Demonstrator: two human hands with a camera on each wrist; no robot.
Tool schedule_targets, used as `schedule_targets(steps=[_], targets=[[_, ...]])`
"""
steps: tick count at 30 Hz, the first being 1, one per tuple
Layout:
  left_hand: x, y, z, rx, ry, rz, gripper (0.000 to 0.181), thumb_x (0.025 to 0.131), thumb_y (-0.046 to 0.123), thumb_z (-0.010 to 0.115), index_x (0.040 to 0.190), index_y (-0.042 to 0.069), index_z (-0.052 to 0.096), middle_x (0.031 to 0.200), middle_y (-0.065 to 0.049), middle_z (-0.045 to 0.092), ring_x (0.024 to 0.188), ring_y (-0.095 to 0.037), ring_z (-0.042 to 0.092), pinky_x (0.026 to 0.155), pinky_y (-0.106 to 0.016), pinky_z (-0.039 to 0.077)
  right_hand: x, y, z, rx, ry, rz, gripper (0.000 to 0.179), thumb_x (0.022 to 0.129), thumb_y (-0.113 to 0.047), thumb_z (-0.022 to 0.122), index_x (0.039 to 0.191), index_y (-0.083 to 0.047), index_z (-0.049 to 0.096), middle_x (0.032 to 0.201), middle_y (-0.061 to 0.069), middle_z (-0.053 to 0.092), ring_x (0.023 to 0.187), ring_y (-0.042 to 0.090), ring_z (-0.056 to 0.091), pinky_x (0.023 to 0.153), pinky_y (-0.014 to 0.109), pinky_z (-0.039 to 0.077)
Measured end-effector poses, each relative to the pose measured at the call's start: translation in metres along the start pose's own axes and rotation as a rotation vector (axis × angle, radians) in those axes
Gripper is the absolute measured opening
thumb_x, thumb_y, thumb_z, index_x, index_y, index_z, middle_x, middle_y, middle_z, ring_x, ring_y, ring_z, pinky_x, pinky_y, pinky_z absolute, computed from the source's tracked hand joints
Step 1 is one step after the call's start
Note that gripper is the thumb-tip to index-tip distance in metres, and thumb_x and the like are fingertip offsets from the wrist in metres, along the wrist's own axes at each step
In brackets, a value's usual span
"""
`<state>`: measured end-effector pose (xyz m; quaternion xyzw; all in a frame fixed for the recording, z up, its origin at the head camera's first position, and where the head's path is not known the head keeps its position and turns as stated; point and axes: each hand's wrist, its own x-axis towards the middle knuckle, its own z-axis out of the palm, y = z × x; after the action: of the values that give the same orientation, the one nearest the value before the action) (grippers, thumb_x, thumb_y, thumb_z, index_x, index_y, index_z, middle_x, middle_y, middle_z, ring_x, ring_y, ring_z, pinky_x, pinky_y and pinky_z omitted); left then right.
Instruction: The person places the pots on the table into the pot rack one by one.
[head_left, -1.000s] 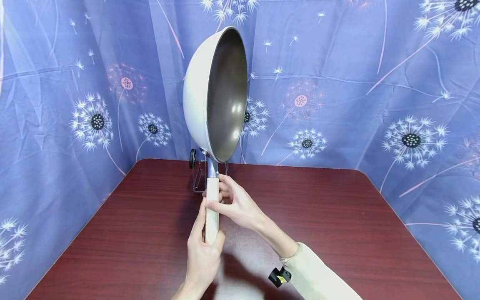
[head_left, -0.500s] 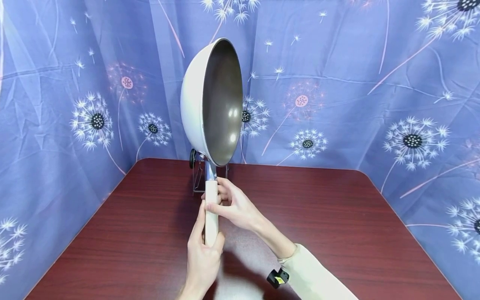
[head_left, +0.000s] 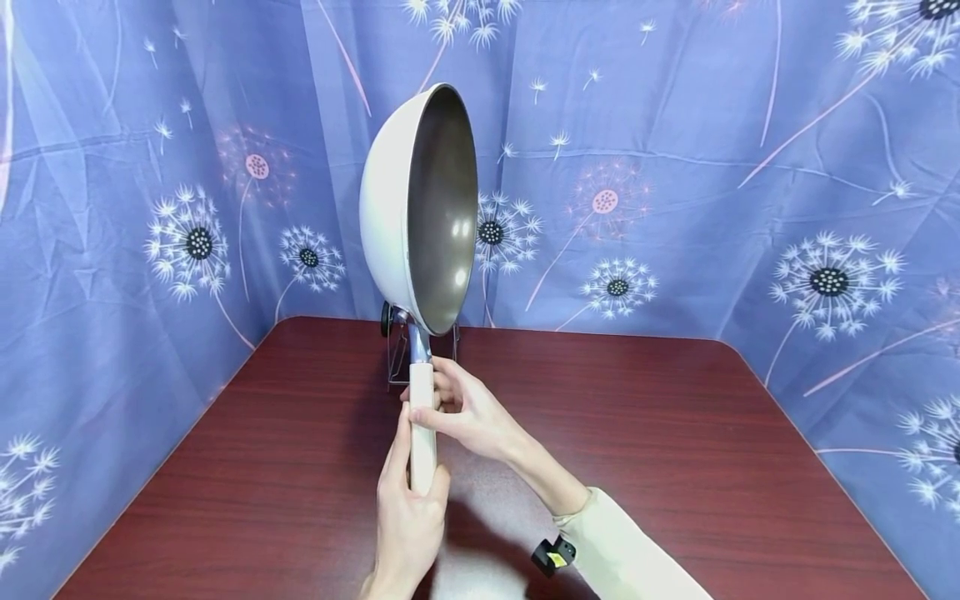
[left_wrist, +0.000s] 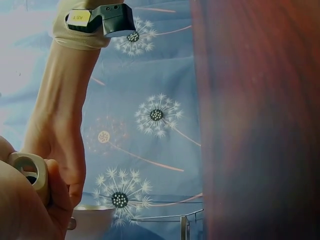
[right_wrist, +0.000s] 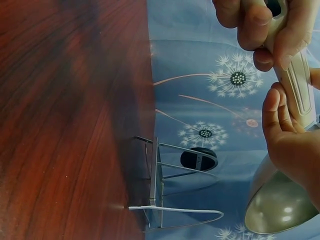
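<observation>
A deep wok (head_left: pixel 390 208), white outside and dark inside, stands on edge in the air, its opening turned to the right. Its pale handle (head_left: pixel 422 433) points down toward me. My left hand (head_left: pixel 408 529) grips the handle's lower end. Higher up, my right hand (head_left: pixel 476 412) pinches the handle with the thumb on the near side and fingers behind, partly hidden by it. Beyond the hands a wire rack (right_wrist: pixel 156 175) stands on the table, mostly covered by the wok and handle in the head view. The right wrist view shows the bowl apart from the rack.
A dark red wooden table (head_left: pixel 637 433) spreads under the hands. Blue curtains (head_left: pixel 675 108) with a dandelion print hang behind and at both sides. A black oval piece (right_wrist: pixel 199 159) shows at the rack's far end. My right sleeve bears a small black camera (head_left: pixel 553 555).
The wok has come down a little and shifted slightly left, mostly in the first half second. Both hands keep their hold on the handle.
</observation>
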<state>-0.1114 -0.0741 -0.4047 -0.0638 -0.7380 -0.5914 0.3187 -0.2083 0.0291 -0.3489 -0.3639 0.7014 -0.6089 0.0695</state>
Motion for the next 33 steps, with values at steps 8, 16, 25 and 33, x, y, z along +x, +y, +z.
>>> schedule_targets(steps=[8,16,25,33], targets=[[-0.005,0.000,0.000,0.198,0.049,0.025,0.090,0.071,-0.015,0.063,0.154,0.011,0.037,0.139,-0.013,0.058,0.120,-0.025,0.058,0.097,-0.004,0.034,0.000,0.008,0.000,0.019,-0.024,0.004,0.054,0.091,-0.006,0.066,0.140,-0.005,0.043,0.115,0.026,0.068,0.090,0.007,0.068,0.081,0.023,0.054],[-0.006,0.001,0.001,0.256,0.054,-0.009,0.090,0.072,-0.012,0.064,0.155,0.014,0.036,0.124,-0.009,0.064,0.105,-0.020,0.060,0.086,-0.022,0.043,0.000,0.010,0.000,0.042,-0.054,0.004,0.051,0.092,-0.005,0.066,0.138,-0.007,0.044,0.114,0.027,0.067,0.093,0.008,0.068,0.081,0.023,0.055],[-0.008,0.006,0.001,0.309,0.034,-0.065,0.091,0.075,-0.010,0.063,0.156,0.018,0.032,0.111,-0.005,0.064,0.091,-0.017,0.057,0.079,-0.036,0.047,-0.001,0.014,0.000,0.045,-0.071,-0.003,0.048,0.093,-0.006,0.065,0.136,-0.005,0.046,0.112,0.021,0.069,0.093,0.008,0.068,0.083,0.025,0.056],[-0.010,0.008,0.001,0.315,0.030,-0.084,0.092,0.076,-0.009,0.063,0.157,0.019,0.030,0.117,-0.006,0.063,0.095,-0.019,0.058,0.083,-0.040,0.047,-0.001,0.013,0.000,0.047,-0.074,0.019,0.048,0.092,-0.007,0.066,0.136,-0.008,0.047,0.112,0.018,0.069,0.094,0.009,0.068,0.082,0.025,0.056]])
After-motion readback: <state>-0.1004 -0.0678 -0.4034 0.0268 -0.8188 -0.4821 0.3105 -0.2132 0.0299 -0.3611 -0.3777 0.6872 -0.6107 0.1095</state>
